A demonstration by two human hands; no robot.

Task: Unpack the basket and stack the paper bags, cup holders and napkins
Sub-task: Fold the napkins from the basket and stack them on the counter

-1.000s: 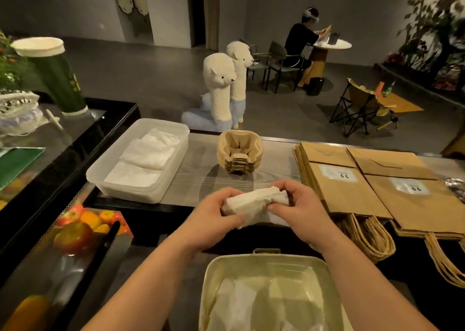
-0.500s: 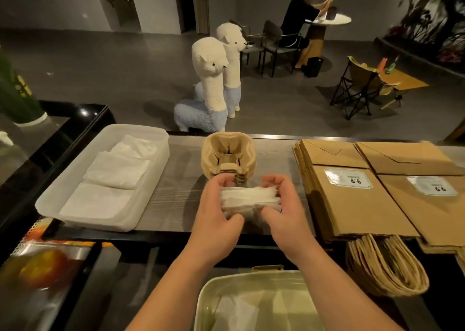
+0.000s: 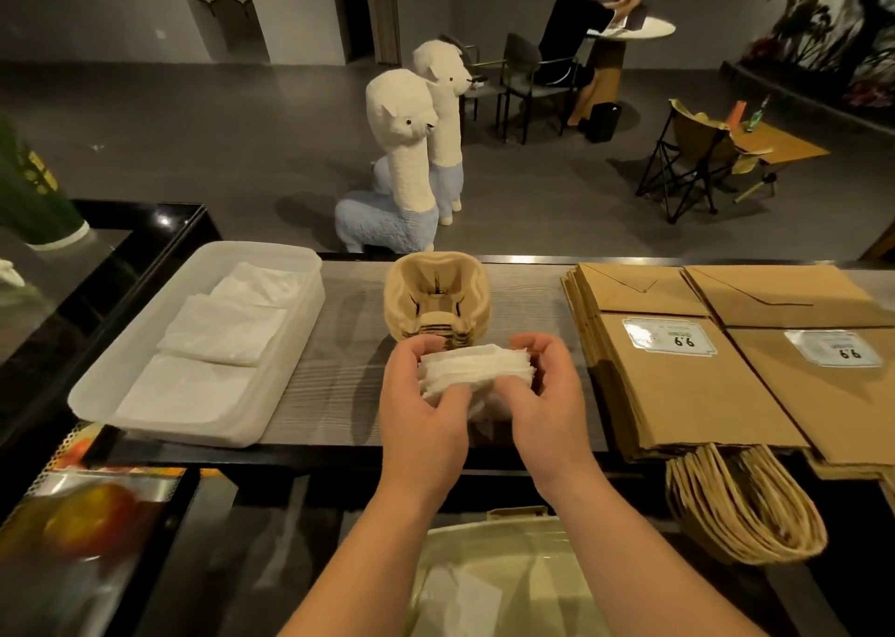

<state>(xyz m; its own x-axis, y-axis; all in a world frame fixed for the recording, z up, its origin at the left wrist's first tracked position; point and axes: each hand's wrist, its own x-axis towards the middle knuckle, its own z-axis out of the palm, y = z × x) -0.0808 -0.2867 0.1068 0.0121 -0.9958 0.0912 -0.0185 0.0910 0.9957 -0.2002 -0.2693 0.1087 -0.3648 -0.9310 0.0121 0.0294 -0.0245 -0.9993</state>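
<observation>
I hold the napkin wad (image 3: 472,370), left hand (image 3: 426,418) and right hand (image 3: 545,404) both pinching its ends (squaring it, I judge); next it goes in the white tray (image 3: 290,341).

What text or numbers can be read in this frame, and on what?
"6'6" as seen, possibly upside-down "9.9": left white label on the left paper bag stack.
"6'6" likewise: right white label on the right paper bag stack.
Small print on both labels: too small to read.
Yellow marks on the green cup: blurred, unreadable.
</observation>
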